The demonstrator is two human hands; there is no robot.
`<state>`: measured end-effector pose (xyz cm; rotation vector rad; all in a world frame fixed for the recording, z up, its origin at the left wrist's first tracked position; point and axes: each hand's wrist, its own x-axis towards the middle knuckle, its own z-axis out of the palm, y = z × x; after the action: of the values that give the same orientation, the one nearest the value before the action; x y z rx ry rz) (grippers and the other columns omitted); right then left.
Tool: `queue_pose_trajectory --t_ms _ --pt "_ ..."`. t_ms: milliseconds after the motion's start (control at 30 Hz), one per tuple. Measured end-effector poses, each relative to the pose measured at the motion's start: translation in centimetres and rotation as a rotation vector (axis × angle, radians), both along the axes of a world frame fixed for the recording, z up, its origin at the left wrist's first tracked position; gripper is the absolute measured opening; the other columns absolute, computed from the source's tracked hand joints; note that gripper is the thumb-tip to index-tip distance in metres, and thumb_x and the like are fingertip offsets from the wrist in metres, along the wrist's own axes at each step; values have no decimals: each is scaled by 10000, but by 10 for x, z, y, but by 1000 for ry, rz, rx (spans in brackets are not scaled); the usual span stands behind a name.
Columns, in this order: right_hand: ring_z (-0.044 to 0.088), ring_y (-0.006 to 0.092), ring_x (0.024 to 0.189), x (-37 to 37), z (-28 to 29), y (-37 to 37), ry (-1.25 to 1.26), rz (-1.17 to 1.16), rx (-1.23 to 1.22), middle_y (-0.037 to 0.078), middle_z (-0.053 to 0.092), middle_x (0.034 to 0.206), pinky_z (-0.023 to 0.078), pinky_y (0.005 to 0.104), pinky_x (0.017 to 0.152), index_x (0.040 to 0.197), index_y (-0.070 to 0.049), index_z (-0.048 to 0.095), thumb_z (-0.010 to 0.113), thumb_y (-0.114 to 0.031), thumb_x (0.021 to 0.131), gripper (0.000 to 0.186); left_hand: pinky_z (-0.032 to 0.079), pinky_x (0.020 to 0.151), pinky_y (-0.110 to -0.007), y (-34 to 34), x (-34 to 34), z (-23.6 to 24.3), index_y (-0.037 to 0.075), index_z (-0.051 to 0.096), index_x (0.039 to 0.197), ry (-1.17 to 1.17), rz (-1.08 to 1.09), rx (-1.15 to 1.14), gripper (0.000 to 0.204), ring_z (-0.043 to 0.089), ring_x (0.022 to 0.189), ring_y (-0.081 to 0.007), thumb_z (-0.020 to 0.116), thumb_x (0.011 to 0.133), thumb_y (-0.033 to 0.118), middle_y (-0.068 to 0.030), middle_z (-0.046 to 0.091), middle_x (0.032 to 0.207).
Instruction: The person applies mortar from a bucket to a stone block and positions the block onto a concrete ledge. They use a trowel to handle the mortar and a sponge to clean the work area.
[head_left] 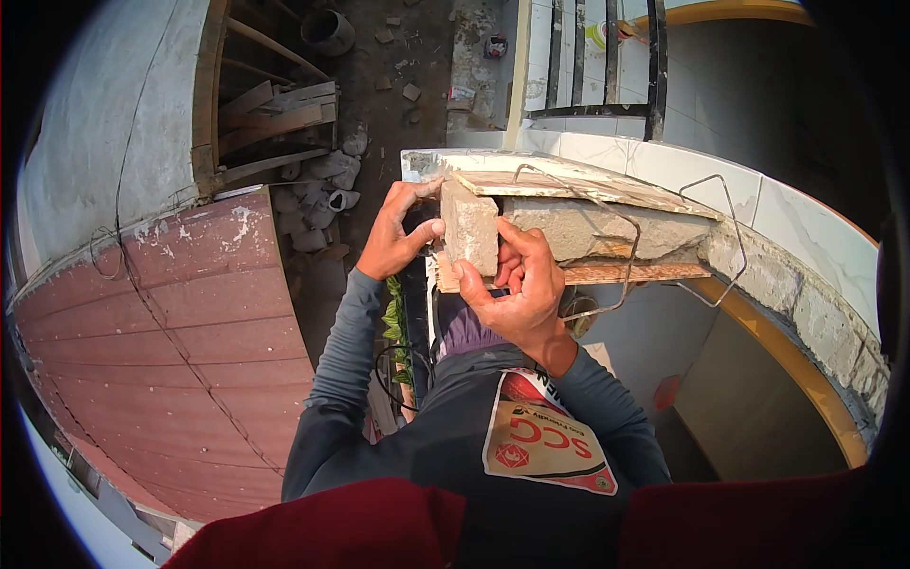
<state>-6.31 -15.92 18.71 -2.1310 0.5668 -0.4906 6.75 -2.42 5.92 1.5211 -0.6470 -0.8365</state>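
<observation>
A rough grey-beige block (471, 228), perhaps a piece of concrete or light brick, stands at the near-left end of a narrow wall top. My left hand (396, 232) grips its left side, the thumb on the upper face. From the right, my right hand (529, 289) holds it with the thumb at its lower edge and the index finger at its right edge. Right of the block runs a rough masonry strip (607, 228) between an upper wooden board (588, 190) and a lower wooden board (630, 274). Bent metal rods (633, 237) hook over the boards.
A reddish corrugated roof (171, 332) with a cable lies to the left. Far below are rubble, a wood pile (280, 119) and a bucket (328, 33). A dark metal railing (611, 57) stands at the back. A white tiled ledge (692, 171) curves right.
</observation>
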Motion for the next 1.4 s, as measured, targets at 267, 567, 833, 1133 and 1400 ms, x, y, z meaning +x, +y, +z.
queue_pose_trajectory --t_ms 267,567,833,1133,1400 --pt "520 113 531 0 -5 0 -23 -7 10 60 527 775 461 246 451 1239 35 555 854 -135 743 604 452 1014 -362 -1 1 -6 1 591 1349 -30 6 5 561 595 1107 -239 763 861 216 -124 589 1170" --pt "535 119 534 1 -3 1 -31 10 13 65 527 782 483 258 454 1229 37 550 851 -131 738 600 443 1016 -348 -1 -2 -3 10 587 1362 -65 14 37 558 576 1128 -230 758 862 190 -118 586 1188" --pt "533 104 555 0 9 0 67 -10 130 57 543 784 481 242 483 1235 32 559 857 -137 768 579 446 1003 -349 1 -2 -8 29 595 1370 -50 34 -1 557 578 1105 -237 757 877 235 -117 578 1173" --pt "649 164 606 14 35 -36 246 -63 446 115 649 693 522 293 568 1265 51 547 764 -287 921 530 448 1018 -365 -4 -2 -14 20 604 1348 -25 39 -10 542 587 1120 -241 748 883 257 -122 596 1164" --pt "602 184 496 32 32 -41 315 125 166 93 591 579 447 337 482 1158 42 595 848 -297 790 561 449 1052 -371 -7 -2 -13 52 578 1393 -47 38 -29 557 583 1158 -234 736 899 253 -122 583 1205"
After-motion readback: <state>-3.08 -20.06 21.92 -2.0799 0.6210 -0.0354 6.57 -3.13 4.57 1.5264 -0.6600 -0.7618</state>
